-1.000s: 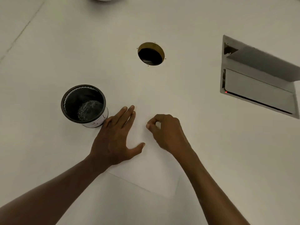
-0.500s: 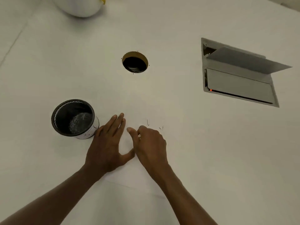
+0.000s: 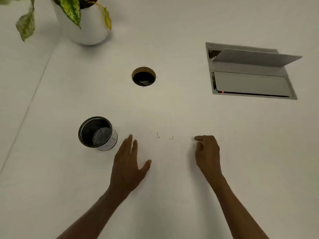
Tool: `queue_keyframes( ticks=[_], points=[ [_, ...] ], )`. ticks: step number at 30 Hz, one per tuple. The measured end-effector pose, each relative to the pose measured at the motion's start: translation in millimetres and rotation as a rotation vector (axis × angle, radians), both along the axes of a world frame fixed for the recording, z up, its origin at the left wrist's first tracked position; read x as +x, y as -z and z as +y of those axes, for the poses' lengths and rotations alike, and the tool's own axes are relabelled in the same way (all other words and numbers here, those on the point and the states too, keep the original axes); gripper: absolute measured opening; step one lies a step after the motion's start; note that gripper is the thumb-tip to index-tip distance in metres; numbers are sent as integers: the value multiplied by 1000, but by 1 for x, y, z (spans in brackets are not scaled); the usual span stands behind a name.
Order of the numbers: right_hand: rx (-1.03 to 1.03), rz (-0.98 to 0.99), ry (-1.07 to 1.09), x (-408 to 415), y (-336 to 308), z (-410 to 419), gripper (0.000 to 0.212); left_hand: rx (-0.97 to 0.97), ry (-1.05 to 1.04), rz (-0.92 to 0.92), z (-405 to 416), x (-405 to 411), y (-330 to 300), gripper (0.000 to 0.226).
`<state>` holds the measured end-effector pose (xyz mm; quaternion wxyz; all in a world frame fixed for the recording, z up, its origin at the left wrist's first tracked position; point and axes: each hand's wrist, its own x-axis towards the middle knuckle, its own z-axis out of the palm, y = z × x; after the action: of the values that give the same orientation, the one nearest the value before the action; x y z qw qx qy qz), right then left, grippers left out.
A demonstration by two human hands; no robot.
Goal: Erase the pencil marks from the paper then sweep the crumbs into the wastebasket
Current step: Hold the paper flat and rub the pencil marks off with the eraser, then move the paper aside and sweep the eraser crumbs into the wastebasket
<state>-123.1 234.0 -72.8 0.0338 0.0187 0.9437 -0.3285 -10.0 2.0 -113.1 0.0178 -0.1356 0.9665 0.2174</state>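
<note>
**Both hands over the paper, pencil marks showing between them**

We are looking down at a white table [image 3: 241, 152] where a sheet of white paper [image 3: 172, 169] is lying, its edges too faint against the tabletop for us to trace. Our left hand [image 3: 128, 167] is lying flat with straight fingers and the thumb spread out to the side, grasping nothing. Our right hand [image 3: 208, 153] is hovering or resting well apart from the left, its fingers loosely curled inward; we cannot tell whether it is pinching an eraser or anything else, since the fingertips are hiding whatever might be there. Between the two hands, a little beyond the fingertips, a few short pencil marks [image 3: 164, 136] are showing as thin dark strokes. Any crumbs are too small for us to make out.

The wastebasket [image 3: 96, 131], a small black mesh cup with a white band round its lower wall, is standing upright just beside the left hand's fingertips, on its outer side. Farther away, a round cable hole [image 3: 143, 76] is opening through the tabletop, a grey hinged power-socket hatch [image 3: 250, 75] is sitting propped open to the right with a small red light glowing at its lower edge, and a white plant pot [image 3: 89, 26] with green speckled leaves is standing at the far left
</note>
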Motion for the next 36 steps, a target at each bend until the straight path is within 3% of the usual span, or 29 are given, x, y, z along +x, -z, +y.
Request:
queue_keyframes(
  ticks=[8, 12, 18, 22, 27, 31, 36],
  points=[
    [297, 101, -148, -1, 13, 11, 19, 35, -210, -172, 29, 51, -16, 86],
    [154, 126, 11, 40, 8, 5, 26, 166, -304, -141, 36, 63, -27, 85],
    [179, -227, -15, 77, -7, -35, 47, 192, -286, -110, 41, 55, -28, 65],
    [311, -294, 11, 67, -9, -52, 41, 144, -252, -110, 42, 50, -25, 63],
    [285, -332, 10, 58, -10, -52, 35, 93, -228, -144, 39, 48, -27, 61],
    [131, -279, -8, 59, -11, -52, 28, 82, -228, -139, 40, 47, -32, 60],
    [-194, -370, 88, 56, -35, -53, 52, 66, -193, -140, 38, 44, -33, 60]
  ],
)
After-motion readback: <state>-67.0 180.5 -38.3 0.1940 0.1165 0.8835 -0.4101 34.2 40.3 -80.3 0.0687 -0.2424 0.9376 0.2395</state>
